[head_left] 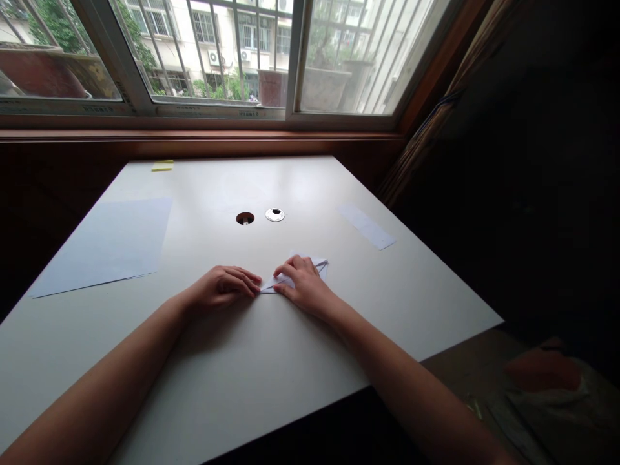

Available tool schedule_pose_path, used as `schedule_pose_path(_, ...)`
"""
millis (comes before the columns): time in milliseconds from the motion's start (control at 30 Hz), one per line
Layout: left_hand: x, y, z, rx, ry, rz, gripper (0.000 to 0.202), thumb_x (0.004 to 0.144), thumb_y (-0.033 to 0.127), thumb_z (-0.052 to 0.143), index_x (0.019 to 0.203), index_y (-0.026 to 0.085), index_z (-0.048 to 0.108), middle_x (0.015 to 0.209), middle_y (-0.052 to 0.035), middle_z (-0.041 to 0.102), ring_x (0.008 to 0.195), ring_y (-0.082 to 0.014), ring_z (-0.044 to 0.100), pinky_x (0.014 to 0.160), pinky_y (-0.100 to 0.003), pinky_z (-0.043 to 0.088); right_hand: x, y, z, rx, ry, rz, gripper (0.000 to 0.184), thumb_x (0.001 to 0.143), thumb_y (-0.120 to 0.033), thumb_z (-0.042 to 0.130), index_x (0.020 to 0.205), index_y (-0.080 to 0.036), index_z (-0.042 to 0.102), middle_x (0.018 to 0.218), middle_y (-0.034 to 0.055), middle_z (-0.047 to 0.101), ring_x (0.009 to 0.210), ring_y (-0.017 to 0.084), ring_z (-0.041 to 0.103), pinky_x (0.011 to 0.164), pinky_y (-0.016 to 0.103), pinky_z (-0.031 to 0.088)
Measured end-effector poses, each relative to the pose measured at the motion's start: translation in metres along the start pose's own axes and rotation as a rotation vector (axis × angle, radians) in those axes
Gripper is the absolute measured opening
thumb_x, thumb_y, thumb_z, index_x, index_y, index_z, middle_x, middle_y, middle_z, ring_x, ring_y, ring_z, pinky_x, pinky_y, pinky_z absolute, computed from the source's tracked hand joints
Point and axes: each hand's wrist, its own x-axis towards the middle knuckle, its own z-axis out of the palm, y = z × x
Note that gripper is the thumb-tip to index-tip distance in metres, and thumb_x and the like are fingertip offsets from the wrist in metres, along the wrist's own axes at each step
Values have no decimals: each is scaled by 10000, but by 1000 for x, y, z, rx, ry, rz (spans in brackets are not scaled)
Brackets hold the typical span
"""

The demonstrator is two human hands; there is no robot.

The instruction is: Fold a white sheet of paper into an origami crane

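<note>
A folded sheet of white paper point(320, 263) lies on the white table point(232, 374), with several creased layers and a pointed left corner. My left hand point(230, 284) pinches that left corner, its fingers pressed together. Over the middle of the folded paper rests my right hand point(303, 284), with thumb and fingers bent and set on the layers. Part of the paper is hidden beneath the right hand.
Flat paper sheets point(111, 239) lie at the left, a paper strip point(368, 226) at the right. A yellow pad point(163, 166) sits at the far edge. Behind the hands are a round table hole point(245, 218) and its cover point(275, 214). A barred window point(217, 58) stands beyond.
</note>
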Motion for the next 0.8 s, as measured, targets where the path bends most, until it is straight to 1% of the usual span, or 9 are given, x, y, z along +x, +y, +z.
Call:
schedule_pose_path(100,-1,2,-3,21,26,-31,282,990,305,509,988,185,764,1005,-129,752,1015,-230,702,906,-349,572,-1,0,0,2,-2,-2,222,908,-413,648,1116,-336,650,1154,53,542,1142,267,440,1051,474,385)
schedule_pose_path(167,-1,2,-4,76,42,-41,267,985,269,505,994,200,763,1019,-118,741,982,-215,691,882,-337,567,-1,0,0,1,-4,-4,227,910,-416,644,1124,-342,651,1154,53,541,1141,266,440,1051,473,387)
schedule_pose_path(267,-1,1,-2,170,28,-17,276,966,213,507,1111,237,740,1060,-105,726,993,-208,660,879,-340,558,-1,0,0,-9,-1,-9,234,908,-416,649,1130,-342,653,1154,56,542,1135,264,443,1048,470,391)
schedule_pose_path(333,0,1,0,221,11,8,322,954,194,512,1201,266,705,1088,-97,720,995,-206,645,877,-344,557,0,0,0,-14,2,-12,239,906,-415,653,1134,-343,654,1153,57,542,1134,264,444,1046,469,393)
schedule_pose_path(400,0,1,2,261,0,26,361,944,184,518,1249,294,677,1121,-86,717,998,-205,633,880,-350,558,-1,0,1,-16,8,-11,238,906,-413,654,1134,-346,655,1148,55,543,1131,265,445,1044,469,394)
schedule_pose_path(500,1,1,4,293,-16,38,374,940,184,526,1258,319,669,1170,-67,711,1012,-206,622,895,-359,558,-1,0,1,-17,11,-13,233,908,-409,650,1133,-348,656,1143,54,543,1127,264,448,1046,471,393)
schedule_pose_path(633,0,0,6,301,-30,48,346,948,197,536,1243,311,677,1195,-58,715,1049,-207,624,904,-351,558,-1,0,1,-16,12,-17,238,919,-404,632,1150,-348,649,1146,56,545,1129,269,447,1044,473,395)
schedule_pose_path(800,-1,0,6,335,-54,57,396,935,136,517,1265,304,659,1216,-50,708,1079,-210,611,899,-349,553,-1,0,1,-20,10,-22,234,919,-403,631,1145,-342,651,1147,55,546,1125,271,445,1045,476,392)
